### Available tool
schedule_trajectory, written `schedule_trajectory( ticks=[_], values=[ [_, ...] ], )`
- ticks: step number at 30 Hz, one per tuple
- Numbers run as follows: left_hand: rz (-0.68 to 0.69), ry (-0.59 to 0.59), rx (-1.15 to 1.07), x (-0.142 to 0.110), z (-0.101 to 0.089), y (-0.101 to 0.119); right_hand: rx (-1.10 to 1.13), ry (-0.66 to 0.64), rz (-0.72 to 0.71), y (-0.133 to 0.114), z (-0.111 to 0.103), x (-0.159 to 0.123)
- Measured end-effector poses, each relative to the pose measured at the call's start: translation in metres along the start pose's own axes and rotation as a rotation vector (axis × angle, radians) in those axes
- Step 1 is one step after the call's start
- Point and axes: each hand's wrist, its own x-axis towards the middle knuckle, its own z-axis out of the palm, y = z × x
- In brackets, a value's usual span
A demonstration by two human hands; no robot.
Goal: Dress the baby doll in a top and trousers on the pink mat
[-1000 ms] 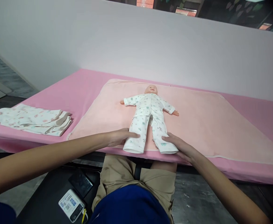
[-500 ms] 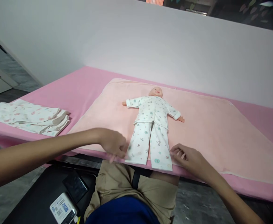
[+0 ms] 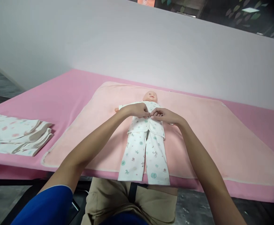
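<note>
- Left hand (image 3: 140, 110) and right hand (image 3: 163, 115) pinched the white, printed cloth shirt (image 3: 139, 125) in front.
- It covered the bald plastic doll (image 3: 150, 96) on the flat peach cloth blanket (image 3: 221, 140).
- Gentle tugs seemed best.

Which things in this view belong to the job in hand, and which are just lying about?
In the job:
- Left hand and right hand, together at the patterned top
- Doll, face up
- Patterned trousers
- Peach blanket, underneath

Lying about:
- Folded printed cloth, apart on the pink cover
</note>
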Motion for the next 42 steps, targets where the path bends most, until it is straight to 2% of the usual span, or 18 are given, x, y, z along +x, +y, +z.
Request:
schedule_trajectory(
  ticks=[4, 10, 18, 25, 32, 37, 42],
  values=[
    [0.050, -0.022, -0.040, 0.000, 0.002, -0.013, -0.012, -0.043, -0.022, 0.004, 0.001, 0.005],
    [0.150, -0.170, -0.104, -0.002, -0.001, -0.022, -0.121, -0.003, 0.001, 0.001, 0.010, 0.011],
    [0.137, -0.123, -0.189, -0.001, 0.003, -0.022, -0.115, -0.043, -0.014, 0.006, 0.006, 0.010],
    [0.164, -0.103, -0.214, -0.002, 0.003, -0.020, -0.089, -0.004, 0.011, 0.005, 0.009, 0.008],
    [0.138, -0.092, -0.212, -0.001, 0.006, -0.023, -0.092, -0.043, -0.040, 0.005, 0.005, 0.003],
    [0.135, -0.079, -0.238, -0.002, 0.007, -0.022, -0.093, 0.103, -0.031, 0.008, 0.009, 0.005],
    [0.147, -0.032, -0.204, -0.003, 0.002, -0.017, -0.035, 0.113, -0.066, 0.008, 0.004, 0.005]
  ],
)
